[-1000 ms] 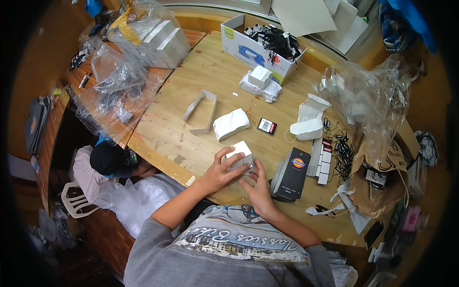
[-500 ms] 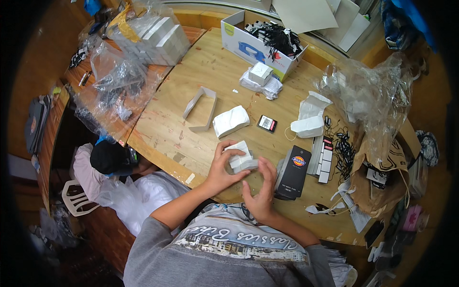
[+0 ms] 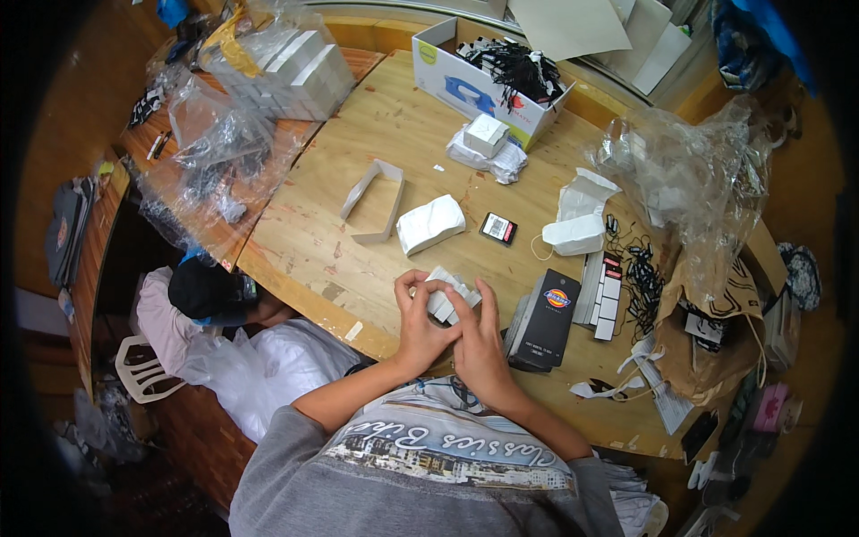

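Near the table's front edge, my left hand [image 3: 419, 329] is curled around a stack of small white cards [image 3: 441, 307]. My right hand [image 3: 480, 347] closes on the stack from the other side, its fingers against the cards. The fingers hide part of the stack. Just beyond my hands lies a white paper-wrapped packet [image 3: 431, 225]. To its right is a small black-edged stack of labels [image 3: 497, 228]. A pile of black hang tags [image 3: 548, 313] with an oval logo lies right of my right hand.
Farther back stand an open carton strip [image 3: 365, 199], a white block of cards [image 3: 487, 134] and a box of black strings [image 3: 447, 76]. Clear plastic bags, a brown paper bag [image 3: 667, 358] and loose cords lie at the right. Another person [image 3: 204, 295] is at the left.
My right hand has moved left and closed onto the stack; it was apart with fingers spread. The cards are now drawn together between both hands.
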A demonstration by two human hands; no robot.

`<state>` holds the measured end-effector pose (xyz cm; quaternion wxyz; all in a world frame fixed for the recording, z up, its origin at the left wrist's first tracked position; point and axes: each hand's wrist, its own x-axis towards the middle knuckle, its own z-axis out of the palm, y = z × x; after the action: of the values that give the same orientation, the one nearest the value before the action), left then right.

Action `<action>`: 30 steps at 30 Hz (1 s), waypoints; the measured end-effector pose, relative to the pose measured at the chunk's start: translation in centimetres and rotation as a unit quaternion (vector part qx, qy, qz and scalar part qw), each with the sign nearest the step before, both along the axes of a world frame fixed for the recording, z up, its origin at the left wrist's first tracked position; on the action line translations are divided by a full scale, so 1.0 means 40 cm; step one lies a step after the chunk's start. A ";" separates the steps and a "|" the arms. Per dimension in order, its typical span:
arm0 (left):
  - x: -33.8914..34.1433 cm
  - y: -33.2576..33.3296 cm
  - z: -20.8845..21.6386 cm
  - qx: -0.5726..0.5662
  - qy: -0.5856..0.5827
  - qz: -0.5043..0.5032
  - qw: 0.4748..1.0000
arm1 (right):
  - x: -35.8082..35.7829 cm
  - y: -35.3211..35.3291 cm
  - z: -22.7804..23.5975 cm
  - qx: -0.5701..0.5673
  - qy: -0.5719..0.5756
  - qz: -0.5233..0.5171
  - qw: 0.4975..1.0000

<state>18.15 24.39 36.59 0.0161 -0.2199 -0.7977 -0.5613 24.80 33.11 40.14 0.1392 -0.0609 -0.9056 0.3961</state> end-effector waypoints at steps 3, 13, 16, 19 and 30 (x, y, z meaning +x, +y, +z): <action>-0.009 -0.010 0.012 -0.013 0.018 -0.050 0.999 | -0.006 0.007 -0.008 0.069 -0.017 -0.006 0.997; -0.051 -0.045 0.041 -0.005 -0.038 -0.204 0.978 | 0.015 0.006 0.071 0.217 -0.059 -0.020 0.974; -0.062 -0.048 0.037 -0.014 -0.016 -0.207 0.978 | 0.015 0.031 0.111 0.169 -0.032 -0.008 0.985; -0.072 -0.049 0.015 0.008 0.006 -0.219 0.976 | 0.000 0.046 0.159 0.112 -0.011 0.010 0.994; -0.070 -0.043 -0.016 0.000 -0.102 -0.225 0.969 | -0.047 0.104 0.117 -0.745 -0.043 0.149 0.649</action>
<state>15.36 22.66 35.97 -0.1920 -0.3355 -0.7249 -0.5702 22.94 37.28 44.81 -0.0530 -0.0248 -0.3072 0.9499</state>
